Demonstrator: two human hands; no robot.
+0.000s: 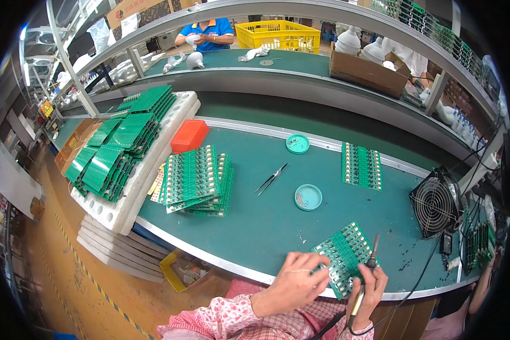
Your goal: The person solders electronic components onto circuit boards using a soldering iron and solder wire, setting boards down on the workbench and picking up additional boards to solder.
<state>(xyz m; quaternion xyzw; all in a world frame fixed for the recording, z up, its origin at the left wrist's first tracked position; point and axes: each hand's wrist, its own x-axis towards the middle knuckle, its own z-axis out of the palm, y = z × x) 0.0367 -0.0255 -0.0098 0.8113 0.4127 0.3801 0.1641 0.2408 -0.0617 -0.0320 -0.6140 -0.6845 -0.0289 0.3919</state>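
My right hand (373,284) grips a soldering iron (372,260), its metal tip pointing away from me over the right edge of a green circuit board panel (343,249). The panel lies at the table's near edge, with rows of small light parts on it. Over the panel's left side my left hand (298,281) is closed, fingers curled and thumb side toward the board. A thin pale line crosses its fingers, but what they pinch is too small to name. Beyond the hands are a round teal dish (307,198) with small bits inside and metal tweezers (272,179).
Stacked panels (192,180) stand left of the tweezers, beside a red box (190,136). More panels lie on white foam (181,107). Another dish (297,144) and panel (362,165) lie farther back. A black fan (436,203) and the iron's cable (419,292) are right. A co-worker (208,35) sits opposite.
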